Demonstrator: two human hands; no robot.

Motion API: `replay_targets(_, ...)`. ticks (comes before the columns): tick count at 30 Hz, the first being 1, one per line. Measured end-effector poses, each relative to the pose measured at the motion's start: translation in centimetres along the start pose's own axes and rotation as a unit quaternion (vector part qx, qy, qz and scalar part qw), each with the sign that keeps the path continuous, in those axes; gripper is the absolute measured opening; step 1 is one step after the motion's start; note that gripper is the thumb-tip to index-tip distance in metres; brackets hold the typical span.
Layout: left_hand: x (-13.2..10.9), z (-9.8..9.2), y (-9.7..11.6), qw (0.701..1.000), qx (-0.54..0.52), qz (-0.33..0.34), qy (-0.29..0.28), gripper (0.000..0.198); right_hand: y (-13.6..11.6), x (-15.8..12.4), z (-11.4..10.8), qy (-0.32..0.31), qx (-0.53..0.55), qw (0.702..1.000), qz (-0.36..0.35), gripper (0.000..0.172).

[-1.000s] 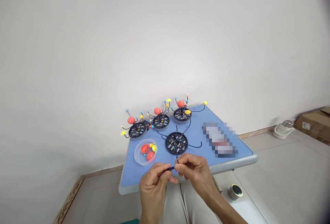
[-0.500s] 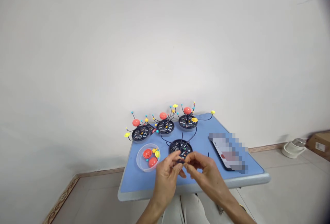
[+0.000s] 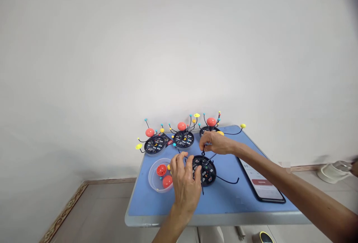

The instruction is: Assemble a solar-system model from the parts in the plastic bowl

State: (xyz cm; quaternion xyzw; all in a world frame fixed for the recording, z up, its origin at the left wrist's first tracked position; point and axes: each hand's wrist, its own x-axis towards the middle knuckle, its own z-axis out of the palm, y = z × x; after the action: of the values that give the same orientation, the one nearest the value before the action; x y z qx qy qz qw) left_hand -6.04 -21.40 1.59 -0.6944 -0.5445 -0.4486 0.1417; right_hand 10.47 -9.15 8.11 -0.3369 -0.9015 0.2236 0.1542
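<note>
Over the round black base [image 3: 212, 179] of a model solar system, my right hand [image 3: 216, 142] pinches a thin black rod [image 3: 203, 152] whose ring end hangs near the top of the centre post. Several other curved black rods stick out from this base, one reaching right [image 3: 228, 181]. My left hand [image 3: 183, 177] is at the base's left side with its fingers spread; whether the fingertips touch the base or a rod I cannot tell. Beside it, a clear plastic bowl [image 3: 151, 183] holds red half-spheres [image 3: 167, 181] and small coloured balls, partly hidden by the hand.
Along the back of the blue table [image 3: 220, 204] stand three assembled models: left [image 3: 154, 145], middle [image 3: 184, 139] and right [image 3: 210, 128], the last partly behind my right hand. A phone [image 3: 263, 181] lies at the right under my forearm. The wall is directly behind.
My hands, together in front of the base before, have separated. The right moved up and away over the base with a black rod; the left now sits at the base's left side, fingers spread.
</note>
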Motion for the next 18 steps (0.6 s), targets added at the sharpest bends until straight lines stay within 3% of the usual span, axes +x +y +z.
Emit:
replay_targets(3,-0.1,1.2,0.6,0.999,0.05,0.006,-0.006,0.022,0.6,1.6,0.4,-0.068,-0.01,0.998,-0.015,0.022)
replay_targets(8,-0.3,2.9,0.8,0.996,0.089,-0.004,-0.016,0.018,1.2,3.1,1.4,-0.129,-0.003,0.991,-0.029,0.021)
replay_targets(18,0.3,4.1,0.2,0.997,0.07,0.002,-0.04,0.008,0.8,3.6,1.2,-0.185,-0.007,0.983,-0.019,0.029)
